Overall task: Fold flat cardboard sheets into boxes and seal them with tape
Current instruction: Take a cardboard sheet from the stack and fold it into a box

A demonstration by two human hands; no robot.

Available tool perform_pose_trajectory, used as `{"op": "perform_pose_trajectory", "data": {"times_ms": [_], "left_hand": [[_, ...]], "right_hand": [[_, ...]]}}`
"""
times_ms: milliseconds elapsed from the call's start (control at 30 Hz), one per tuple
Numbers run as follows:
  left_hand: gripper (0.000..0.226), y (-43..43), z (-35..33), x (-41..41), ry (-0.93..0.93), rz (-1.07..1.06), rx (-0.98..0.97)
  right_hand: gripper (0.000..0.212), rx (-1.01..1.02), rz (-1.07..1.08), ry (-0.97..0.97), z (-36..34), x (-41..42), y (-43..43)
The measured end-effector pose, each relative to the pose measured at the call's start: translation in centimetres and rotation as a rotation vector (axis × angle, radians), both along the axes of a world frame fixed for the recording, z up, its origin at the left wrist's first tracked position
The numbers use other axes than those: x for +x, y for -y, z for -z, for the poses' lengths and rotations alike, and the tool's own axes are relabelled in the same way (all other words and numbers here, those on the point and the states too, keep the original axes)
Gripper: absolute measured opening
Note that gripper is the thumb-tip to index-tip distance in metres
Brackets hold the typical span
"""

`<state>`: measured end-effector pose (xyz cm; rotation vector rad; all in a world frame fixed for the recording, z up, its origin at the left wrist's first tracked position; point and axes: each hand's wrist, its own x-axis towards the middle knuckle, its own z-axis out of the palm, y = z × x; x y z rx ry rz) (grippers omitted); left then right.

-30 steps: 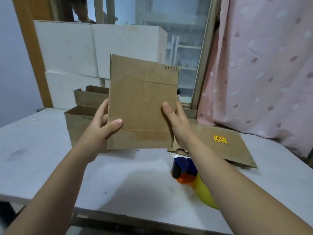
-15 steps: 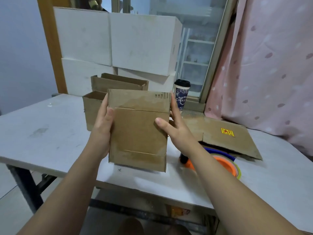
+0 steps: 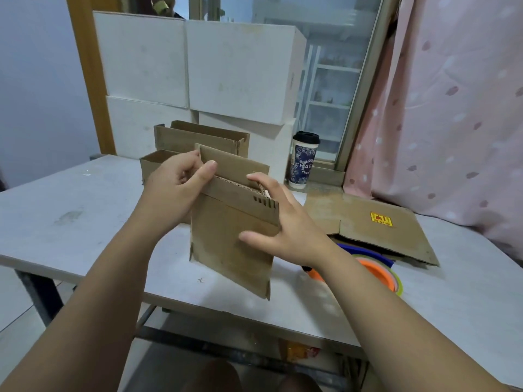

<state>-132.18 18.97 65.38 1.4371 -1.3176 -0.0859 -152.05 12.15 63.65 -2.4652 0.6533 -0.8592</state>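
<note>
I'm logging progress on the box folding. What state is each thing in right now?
Held cardboard: raised, nearly flat, top edge parting open.
Left hand: pinches its top flap.
Right hand: grips its right edge.
Brown boxes: upright, tops open.
Cup: upright, lid on.
Flat cardboard: lying unfolded on the table.
Tape rolls: lying flat.

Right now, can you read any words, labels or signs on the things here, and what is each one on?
"CHAG": on the paper cup; any further letters curve out of sight.
Yellow sticker on the flat cardboard sheet: red print, too blurred to read.
Held cardboard: no print shows.
</note>
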Motion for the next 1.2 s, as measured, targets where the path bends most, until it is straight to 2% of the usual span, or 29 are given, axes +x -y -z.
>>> {"op": "perform_pose_trajectory", "data": {"times_ms": [67,200,333,467,533,600,633,733,833,933,1033,1100,1200], "left_hand": [[0.040,0.0,0.0,-0.1,0.088,-0.084,-0.003],[0.034,-0.6,0.5,0.2,0.150,-0.081,-0.051],[0.035,-1.5,1.2,1.1,0.292,-0.099,-0.050],[0.042,-2.1,1.3,1.3,0.265,-0.064,0.013],[0.042,-2.0,1.1,1.4,0.254,-0.043,0.045],[0.038,-1.8,0.9,1.4,0.209,-0.035,0.060],[0.037,-1.6,0.8,1.3,0.181,-0.040,0.054],[0.039,-1.1,1.3,0.7,0.048,-0.042,0.004],[0.042,-0.5,2.3,-0.1,-0.139,-0.008,-0.076],[0.048,0.1,2.7,-0.5,-0.347,-0.005,-0.093],[0.051,0.5,2.8,-1.0,-0.479,0.051,-0.041],[0.053,0.6,2.7,-1.3,-0.512,0.044,-0.036],[0.049,0.4,2.4,-1.3,-0.525,0.027,-0.021]], "right_hand": [[0.070,0.031,0.031,0.020,-0.2,0.3,0.1],[0.061,0.085,0.101,-0.010,-0.3,0.7,0.6],[0.075,0.139,0.140,-0.070,0.2,1.0,1.2],[0.092,0.181,0.205,-0.029,0.2,0.7,1.0],[0.083,0.273,0.192,0.004,-0.4,0.6,0.6],[0.050,0.349,0.134,0.084,-0.9,0.7,0.3],[0.042,0.364,0.126,0.116,-1.0,0.9,0.3],[0.054,0.384,0.165,0.167,-0.4,1.3,0.9],[0.027,0.395,0.194,0.314,0.2,1.9,0.9],[0.052,0.498,0.187,0.451,0.6,2.3,0.8],[0.078,0.527,0.199,0.485,0.4,2.3,0.6],[0.073,0.531,0.205,0.485,0.3,2.3,0.7],[0.041,0.553,0.188,0.523,0.4,2.5,0.8]]}}
